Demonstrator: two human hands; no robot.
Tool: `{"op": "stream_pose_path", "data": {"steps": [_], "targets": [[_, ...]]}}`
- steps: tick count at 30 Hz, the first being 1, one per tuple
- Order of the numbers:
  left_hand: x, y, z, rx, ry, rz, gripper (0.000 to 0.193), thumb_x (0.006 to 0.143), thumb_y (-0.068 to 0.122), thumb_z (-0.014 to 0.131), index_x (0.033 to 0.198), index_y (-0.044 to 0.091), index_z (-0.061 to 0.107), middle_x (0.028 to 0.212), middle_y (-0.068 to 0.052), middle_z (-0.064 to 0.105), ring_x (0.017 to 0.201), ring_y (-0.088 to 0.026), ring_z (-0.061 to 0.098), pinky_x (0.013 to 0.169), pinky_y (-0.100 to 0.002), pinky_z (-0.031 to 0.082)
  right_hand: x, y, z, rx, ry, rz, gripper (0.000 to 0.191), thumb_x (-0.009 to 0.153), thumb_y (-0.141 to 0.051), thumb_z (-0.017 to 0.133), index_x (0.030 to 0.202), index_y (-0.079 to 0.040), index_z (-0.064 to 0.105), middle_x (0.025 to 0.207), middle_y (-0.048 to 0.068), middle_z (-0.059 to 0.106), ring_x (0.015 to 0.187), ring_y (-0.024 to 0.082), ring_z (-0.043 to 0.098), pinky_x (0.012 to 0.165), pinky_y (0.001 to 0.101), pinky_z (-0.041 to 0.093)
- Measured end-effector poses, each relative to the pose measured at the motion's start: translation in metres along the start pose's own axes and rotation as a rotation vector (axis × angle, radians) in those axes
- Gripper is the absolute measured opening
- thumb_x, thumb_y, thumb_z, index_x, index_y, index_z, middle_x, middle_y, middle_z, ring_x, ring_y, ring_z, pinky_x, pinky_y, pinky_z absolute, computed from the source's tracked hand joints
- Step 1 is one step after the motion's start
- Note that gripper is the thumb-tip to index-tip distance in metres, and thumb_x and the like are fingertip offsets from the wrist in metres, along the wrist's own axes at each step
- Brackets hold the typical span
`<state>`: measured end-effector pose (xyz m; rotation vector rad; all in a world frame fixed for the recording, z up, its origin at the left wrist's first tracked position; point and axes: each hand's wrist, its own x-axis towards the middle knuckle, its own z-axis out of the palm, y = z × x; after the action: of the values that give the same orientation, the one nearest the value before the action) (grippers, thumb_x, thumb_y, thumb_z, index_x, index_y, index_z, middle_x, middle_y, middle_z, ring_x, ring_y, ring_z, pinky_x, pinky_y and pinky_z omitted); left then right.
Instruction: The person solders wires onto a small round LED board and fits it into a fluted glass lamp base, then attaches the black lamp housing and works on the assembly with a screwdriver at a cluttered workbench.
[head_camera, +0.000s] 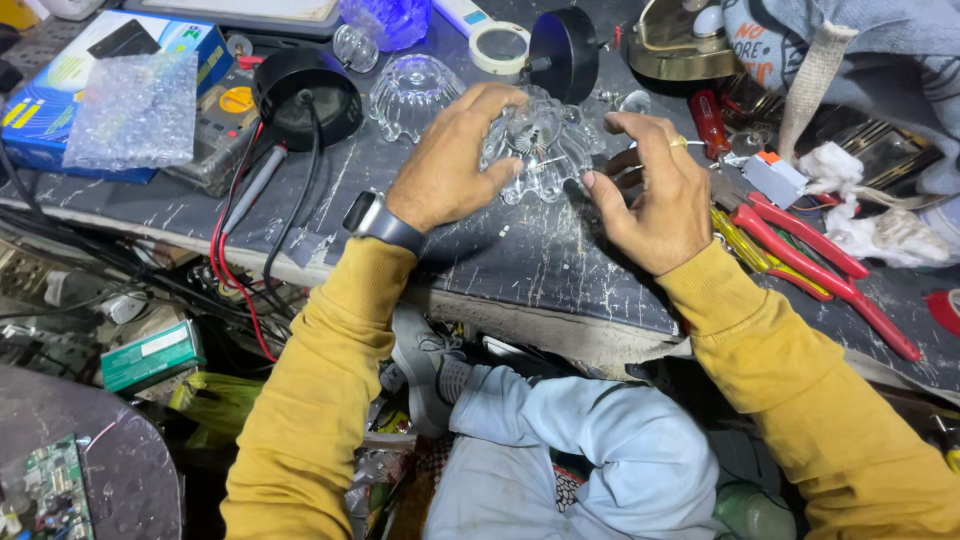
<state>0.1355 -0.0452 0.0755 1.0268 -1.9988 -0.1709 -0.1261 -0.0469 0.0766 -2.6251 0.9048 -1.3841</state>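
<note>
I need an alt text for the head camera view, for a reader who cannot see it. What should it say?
Two hands in yellow sleeves work on a clear glass lamp shade on a scratched dark workbench: the left hand grips it, the right hand holds a thin tool against it. A second glass shade, a multimeter and red-handled pliers lie nearby.

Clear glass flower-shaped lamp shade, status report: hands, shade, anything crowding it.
Left hand grips clear glass flower-shaped lamp shade on scratched dark workbench. Right hand pinches thin tool at its edge. Second clear glass shade close behind; red-handled pliers right.
</note>
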Motion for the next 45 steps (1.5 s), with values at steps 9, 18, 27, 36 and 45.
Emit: {"op": "stream_pose_path", "data": {"steps": [9, 18, 27, 36, 45], "targets": [[0.009, -0.004, 0.022, -0.011, 0.118, -0.051, 0.059, 0.083, 0.010, 0.085, 0.131, 0.005, 0.052, 0.137, -0.013, 0.062, 0.124, -0.038, 0.064, 0.100, -0.043, 0.053, 0.004, 0.000, 0.002, -0.119, 0.015, -0.086, 0.033, 0.093, -0.003, 0.082, 0.120, -0.001, 0.062, 0.117, 0.014, 0.064, 0.087, 0.025, 0.068, 0.074, 0.0362, 0.055], [0.009, -0.011, 0.030, 0.003, 0.131, 0.093, 0.059, 0.087, 0.011, 0.084, 0.140, 0.010, 0.058, 0.143, -0.010, 0.064, 0.127, -0.033, 0.066, 0.104, -0.039, 0.055, 0.003, 0.021, 0.002, 0.049, 0.183, 0.047, 0.016, 0.108, -0.008, 0.067, 0.122, -0.001, 0.063, 0.117, 0.011, 0.063, 0.093, 0.021, 0.063, 0.082, 0.0309, 0.052], [0.009, 0.004, 0.031, 0.039, 0.153, 0.288, 0.049, 0.089, 0.006, 0.082, 0.133, 0.006, 0.061, 0.142, -0.010, 0.064, 0.125, -0.030, 0.069, 0.102, -0.038, 0.059, 0.048, 0.072, 0.026, 0.956, -0.328, 0.955, 0.048, 0.108, -0.046, 0.049, 0.118, -0.002, 0.068, 0.113, 0.011, 0.070, 0.095, 0.016, 0.066, 0.078, 0.0306, 0.053], [0.010, 0.013, 0.035, -0.001, 0.067, 0.311, 0.052, 0.087, 0.009, 0.084, 0.133, 0.004, 0.060, 0.144, -0.013, 0.062, 0.130, -0.033, 0.065, 0.107, -0.040, 0.057, 0.087, 0.078, 0.044, 1.298, -0.422, 1.185, 0.039, 0.105, -0.035, 0.054, 0.117, 0.000, 0.063, 0.107, 0.015, 0.070, 0.093, 0.024, 0.074, 0.079, 0.0498, 0.064], [0.007, -0.003, 0.040, -0.249, -0.009, 0.093, 0.064, 0.081, 0.007, 0.087, 0.139, 0.006, 0.060, 0.153, -0.015, 0.055, 0.141, -0.033, 0.058, 0.116, -0.039, 0.051, 0.077, 0.083, 0.053, 1.114, -0.295, 1.040, 0.033, 0.105, -0.028, 0.061, 0.107, 0.004, 0.067, 0.093, 0.012, 0.070, 0.077, 0.020, 0.073, 0.064, 0.0380, 0.064]]}}
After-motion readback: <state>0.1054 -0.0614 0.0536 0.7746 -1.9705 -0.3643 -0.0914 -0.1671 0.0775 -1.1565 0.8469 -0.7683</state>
